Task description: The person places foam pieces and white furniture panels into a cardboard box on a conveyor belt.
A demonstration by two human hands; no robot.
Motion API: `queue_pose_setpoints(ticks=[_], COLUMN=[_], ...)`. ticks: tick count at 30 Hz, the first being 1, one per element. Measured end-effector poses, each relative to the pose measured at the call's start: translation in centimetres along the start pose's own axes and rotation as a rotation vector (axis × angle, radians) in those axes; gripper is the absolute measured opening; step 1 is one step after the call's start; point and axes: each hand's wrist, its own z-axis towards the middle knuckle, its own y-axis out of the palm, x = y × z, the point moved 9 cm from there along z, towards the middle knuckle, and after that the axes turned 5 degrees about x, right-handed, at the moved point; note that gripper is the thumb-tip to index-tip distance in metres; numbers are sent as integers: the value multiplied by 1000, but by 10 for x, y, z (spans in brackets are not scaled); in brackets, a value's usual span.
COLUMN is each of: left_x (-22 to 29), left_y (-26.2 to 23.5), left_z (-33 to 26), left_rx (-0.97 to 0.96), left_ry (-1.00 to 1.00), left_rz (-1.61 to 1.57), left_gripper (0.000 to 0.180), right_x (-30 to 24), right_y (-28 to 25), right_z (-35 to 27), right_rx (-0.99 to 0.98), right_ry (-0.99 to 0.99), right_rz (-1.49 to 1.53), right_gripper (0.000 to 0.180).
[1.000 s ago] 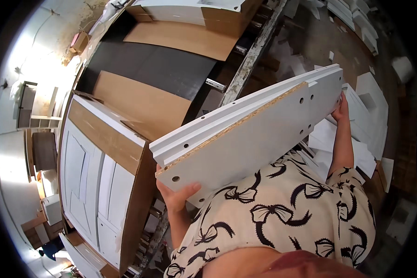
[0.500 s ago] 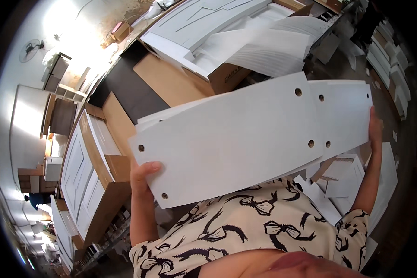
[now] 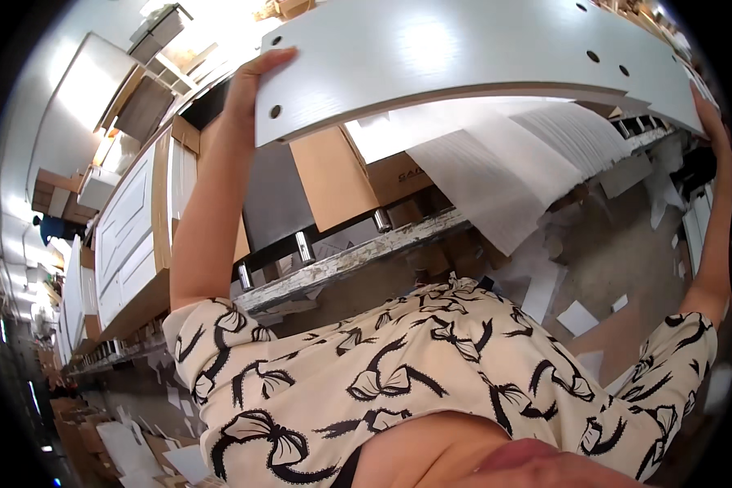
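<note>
While raised overhead, a white drilled furniture panel (image 3: 464, 57) is gripped at its ends: left hand (image 3: 248, 85) curled around one edge, right hand (image 3: 712, 122) clasping the other.

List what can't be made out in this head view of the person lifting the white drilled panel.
- White panel: its top edge runs out of the picture.
- Left hand: fingers go behind the panel's end, only the thumb shows.
- Right hand: squeezed at the fisheye rim; grip unclear.
- Cardboard boxes and white sheets: partly covered by the panel.
</note>
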Motion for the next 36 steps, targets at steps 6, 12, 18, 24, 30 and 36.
queue_pose_setpoints(ticks=[6,12,18,24,30,36], left_x=[-102,-188,-213,-241,-239,-166], left_y=[16,39,18,-15,-31,22], left_z=[62,85,58,78,98,129], left_rx=[8,99,401,533,535,286], left_ry=[-211,-431,-559,-618,-660,-329], left_rz=[-183,-313,-208,50,438,1618], left_gripper=[41,44,43,43,44,57], right_x=[47,81,-2,1,33,-46], right_y=[171,310,398,447,474,456], right_z=[116,131,80,64,54,26], right_rx=[-182,-318,-576,-694,-678,-1030], right_ry=[86,-40,145,162,133,3], right_rz=[-293,-391,-141,11,45,-205], right_gripper=[91,73,69,62,66,52])
